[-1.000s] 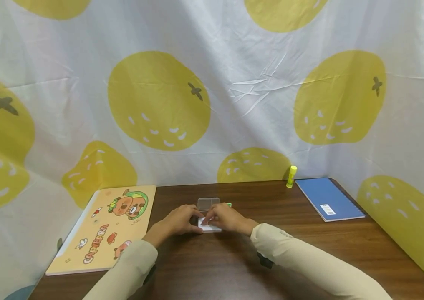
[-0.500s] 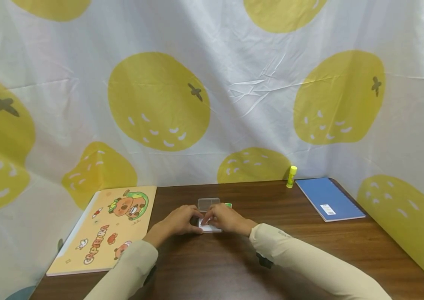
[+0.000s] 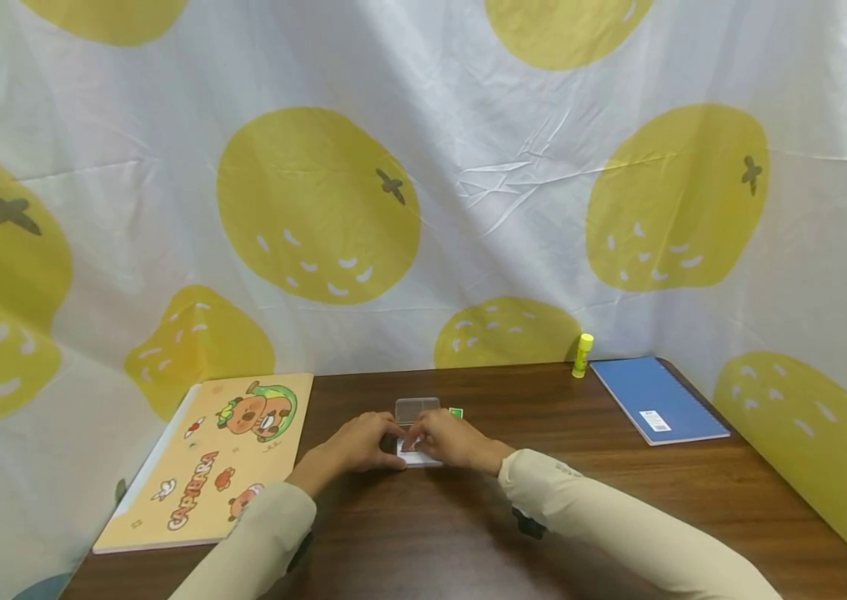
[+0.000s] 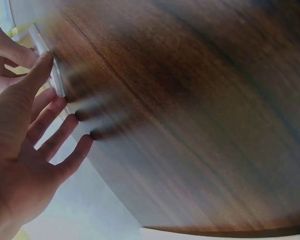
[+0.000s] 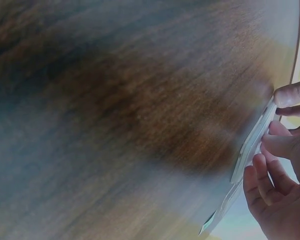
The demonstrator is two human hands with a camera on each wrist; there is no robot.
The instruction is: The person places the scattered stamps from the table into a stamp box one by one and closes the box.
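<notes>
A small flat case with a white base lies on the table between my hands, its clear lid folded back on the far side. My left hand holds the left end, thumb at the near edge and index finger at the far one. In the left wrist view its other fingers spread loosely past the case. My right hand reaches in from the right, thumb and fingertips down on the white surface; I cannot tell whether they pinch anything. The right wrist view shows the case edge-on beside the fingers.
A small green-edged piece lies just behind my right hand. On the left is a large capybara-print pad. A yellow glue stick stands at the back right, near a blue notebook. A lemon-print curtain surrounds the table.
Both hands stay at the case, and the right fingertips shift only slightly on the white surface. Slightly more of the green-edged piece shows. The other things lie where they were.
</notes>
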